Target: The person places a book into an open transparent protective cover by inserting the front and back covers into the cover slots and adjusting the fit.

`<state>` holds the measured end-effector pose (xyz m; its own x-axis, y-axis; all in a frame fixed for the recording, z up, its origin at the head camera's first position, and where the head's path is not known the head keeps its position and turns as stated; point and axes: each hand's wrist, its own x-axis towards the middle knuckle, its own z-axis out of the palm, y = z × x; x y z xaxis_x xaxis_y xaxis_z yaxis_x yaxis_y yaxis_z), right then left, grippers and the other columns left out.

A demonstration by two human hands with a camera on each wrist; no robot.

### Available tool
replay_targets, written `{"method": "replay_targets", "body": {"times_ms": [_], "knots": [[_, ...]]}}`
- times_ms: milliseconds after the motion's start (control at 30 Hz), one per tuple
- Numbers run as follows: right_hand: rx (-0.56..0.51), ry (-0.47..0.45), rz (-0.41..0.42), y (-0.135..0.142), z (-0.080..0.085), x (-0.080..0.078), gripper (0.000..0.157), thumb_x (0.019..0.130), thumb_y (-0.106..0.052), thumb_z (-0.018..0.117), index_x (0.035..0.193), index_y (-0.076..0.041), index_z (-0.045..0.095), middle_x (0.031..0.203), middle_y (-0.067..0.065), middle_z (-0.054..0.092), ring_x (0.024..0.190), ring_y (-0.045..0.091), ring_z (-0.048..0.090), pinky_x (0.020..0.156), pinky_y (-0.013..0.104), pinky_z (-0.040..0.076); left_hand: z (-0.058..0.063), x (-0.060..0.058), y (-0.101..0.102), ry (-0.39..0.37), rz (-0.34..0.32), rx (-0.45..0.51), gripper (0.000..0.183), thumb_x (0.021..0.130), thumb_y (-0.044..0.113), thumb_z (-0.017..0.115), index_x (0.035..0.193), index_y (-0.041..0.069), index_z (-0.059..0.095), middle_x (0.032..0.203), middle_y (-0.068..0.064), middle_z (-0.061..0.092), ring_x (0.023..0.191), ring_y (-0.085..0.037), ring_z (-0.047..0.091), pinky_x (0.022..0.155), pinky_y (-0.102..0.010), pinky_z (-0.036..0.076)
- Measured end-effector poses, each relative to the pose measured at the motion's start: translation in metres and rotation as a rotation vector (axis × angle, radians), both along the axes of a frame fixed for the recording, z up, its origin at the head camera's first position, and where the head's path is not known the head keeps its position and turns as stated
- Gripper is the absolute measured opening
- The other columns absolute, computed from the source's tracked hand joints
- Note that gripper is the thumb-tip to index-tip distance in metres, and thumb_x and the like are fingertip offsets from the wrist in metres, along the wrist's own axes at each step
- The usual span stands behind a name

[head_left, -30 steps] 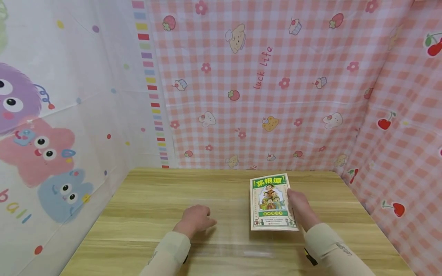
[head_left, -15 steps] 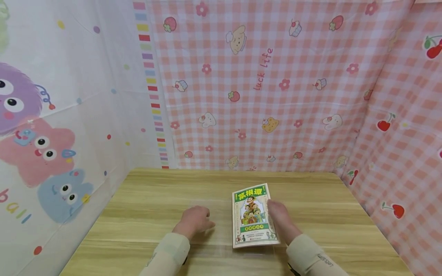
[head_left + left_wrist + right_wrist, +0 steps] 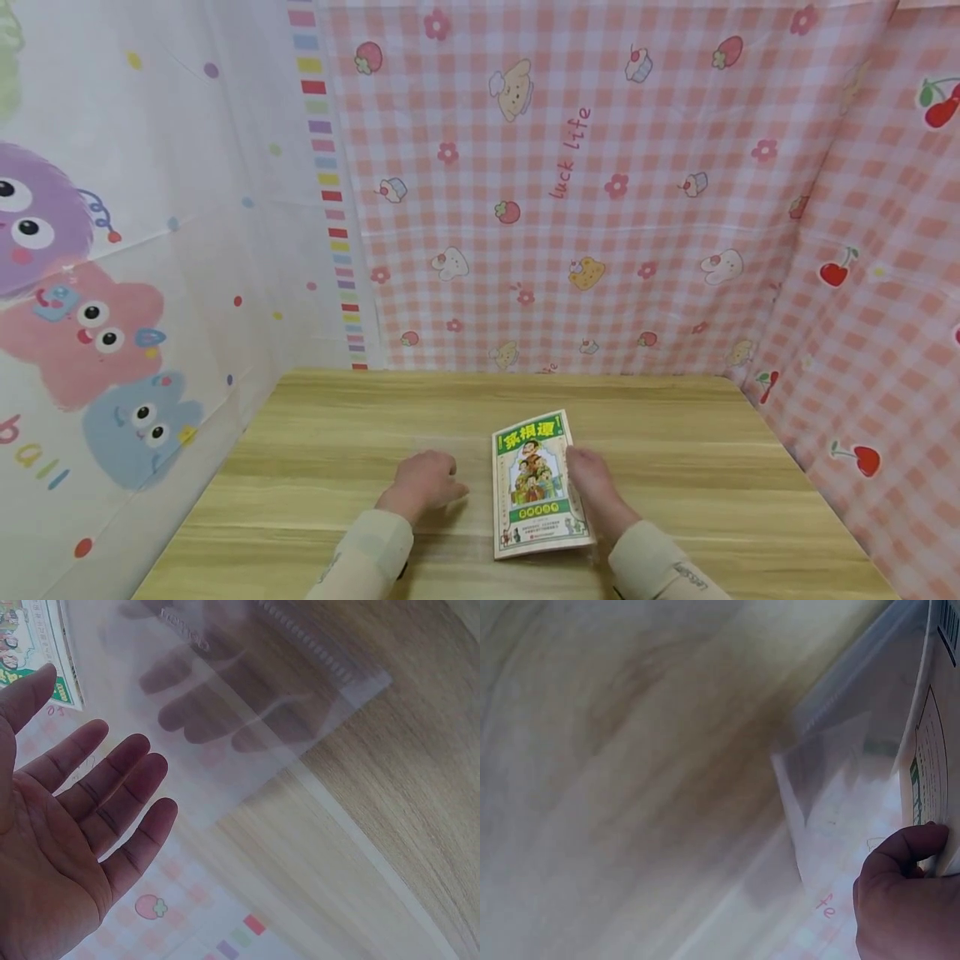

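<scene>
My right hand (image 3: 596,487) grips the right edge of a thin paperback book (image 3: 531,492) with a green and white cover, a yellow title and cartoon figures. The book is tilted, its top leaning away, near the front middle of the table. In the right wrist view the thumb and fingers pinch the book's edge (image 3: 928,772). Under and beside the book lies a clear plastic bag (image 3: 217,776) with a ridged strip, faint in the head view. To the left, my left hand (image 3: 426,483) hovers close over the bag, its fingers relaxed and holding nothing.
The wooden table (image 3: 337,425) reaches back to a pink checked cloth (image 3: 570,217). A white cartoon-printed cloth (image 3: 247,217) hangs along the left, and a cherry-printed checked cloth (image 3: 870,350) along the right.
My right hand has moved the book left and toward me, down close over the plastic bag. The left hand has stayed nearly still.
</scene>
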<state>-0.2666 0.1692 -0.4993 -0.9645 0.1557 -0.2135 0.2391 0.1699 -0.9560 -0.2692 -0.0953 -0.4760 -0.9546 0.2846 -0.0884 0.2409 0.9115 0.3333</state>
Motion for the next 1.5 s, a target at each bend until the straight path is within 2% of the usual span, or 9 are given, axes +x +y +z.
{"method": "replay_targets", "body": {"times_ms": [133, 267, 433, 633, 767, 900, 1067, 1267, 1500], "knots": [[0.024, -0.014, -0.013, 0.0, -0.007, -0.002, 0.055, 0.107, -0.03, 0.036, 0.137, 0.015, 0.044, 0.119, 0.028, 0.058, 0.113, 0.04, 0.055, 0.106, 0.056, 0.036, -0.001, 0.0, 0.001, -0.009, 0.006, -0.007, 0.035, 0.086, 0.035, 0.074, 0.101, 0.003, 0.071, 0.093, -0.01, 0.068, 0.085, -0.029, 0.064, 0.077, -0.048, 0.053], [0.074, -0.038, -0.036, 0.0, -0.015, -0.004, 0.055, 0.106, -0.028, 0.035, 0.139, 0.016, 0.041, 0.134, 0.036, 0.048, 0.13, 0.049, 0.042, 0.11, 0.058, 0.03, -0.003, 0.001, 0.001, -0.01, 0.008, -0.011, 0.035, 0.086, 0.036, 0.073, 0.1, 0.004, 0.071, 0.092, -0.009, 0.067, 0.083, -0.027, 0.063, 0.077, -0.047, 0.052], [0.099, -0.071, -0.052, 0.0, -0.02, -0.005, 0.053, 0.105, -0.025, 0.034, 0.14, 0.015, 0.041, 0.14, 0.036, 0.043, 0.135, 0.05, 0.035, 0.112, 0.058, 0.027, -0.005, 0.002, 0.0, 0.003, -0.001, -0.02, 0.03, 0.086, 0.036, 0.073, 0.093, 0.006, 0.07, 0.083, -0.005, 0.065, 0.074, -0.021, 0.058, 0.07, -0.043, 0.051], [0.121, -0.088, -0.033, 0.001, -0.021, -0.001, 0.047, 0.101, -0.015, 0.034, 0.138, 0.011, 0.046, 0.121, 0.025, 0.058, 0.115, 0.037, 0.053, 0.106, 0.056, 0.036, -0.008, 0.001, -0.002, 0.011, -0.009, -0.02, 0.026, 0.086, 0.035, 0.072, 0.082, 0.01, 0.065, 0.072, -0.001, 0.058, 0.065, -0.018, 0.051, 0.062, -0.038, 0.047], [0.128, -0.11, 0.003, 0.0, -0.02, 0.001, 0.049, 0.102, -0.012, 0.033, 0.146, 0.007, 0.041, 0.116, 0.017, 0.062, 0.102, 0.028, 0.058, 0.098, 0.051, 0.043, -0.009, 0.0, -0.003, 0.016, -0.006, -0.02, 0.026, 0.086, 0.035, 0.072, 0.081, 0.009, 0.065, 0.072, -0.001, 0.057, 0.064, -0.018, 0.05, 0.061, -0.039, 0.046], [0.194, -0.098, 0.048, -0.001, -0.019, 0.003, 0.05, 0.102, -0.012, 0.033, 0.148, 0.008, 0.036, 0.118, 0.018, 0.061, 0.101, 0.028, 0.058, 0.1, 0.055, 0.041, -0.009, -0.001, -0.003, 0.018, -0.004, -0.022, 0.026, 0.086, 0.035, 0.072, 0.082, 0.009, 0.065, 0.072, -0.001, 0.057, 0.065, -0.019, 0.05, 0.061, -0.039, 0.046], [0.297, -0.042, 0.093, -0.004, -0.014, 0.01, 0.049, 0.103, -0.015, 0.036, 0.145, 0.011, 0.037, 0.107, 0.017, 0.061, 0.092, 0.027, 0.058, 0.094, 0.055, 0.044, -0.007, -0.001, -0.004, 0.02, 0.001, -0.023, 0.027, 0.086, 0.035, 0.072, 0.084, 0.009, 0.066, 0.074, -0.003, 0.058, 0.067, -0.02, 0.052, 0.064, -0.041, 0.047], [0.311, -0.032, 0.097, -0.007, -0.007, 0.017, 0.051, 0.103, -0.016, 0.038, 0.148, 0.007, 0.035, 0.112, 0.016, 0.062, 0.095, 0.027, 0.058, 0.099, 0.059, 0.04, -0.006, -0.002, -0.005, 0.029, -0.003, -0.025, 0.029, 0.086, 0.036, 0.072, 0.089, 0.007, 0.068, 0.08, -0.005, 0.063, 0.072, -0.022, 0.057, 0.067, -0.044, 0.05], [0.388, 0.028, 0.122, -0.009, 0.001, 0.024, 0.049, 0.1, -0.013, 0.041, 0.144, 0.008, 0.041, 0.101, 0.012, 0.063, 0.089, 0.025, 0.058, 0.092, 0.055, 0.045, -0.008, -0.003, -0.005, 0.027, 0.003, -0.015, 0.03, 0.087, 0.035, 0.072, 0.093, 0.006, 0.069, 0.084, -0.007, 0.065, 0.076, -0.024, 0.059, 0.071, -0.045, 0.051]]}}
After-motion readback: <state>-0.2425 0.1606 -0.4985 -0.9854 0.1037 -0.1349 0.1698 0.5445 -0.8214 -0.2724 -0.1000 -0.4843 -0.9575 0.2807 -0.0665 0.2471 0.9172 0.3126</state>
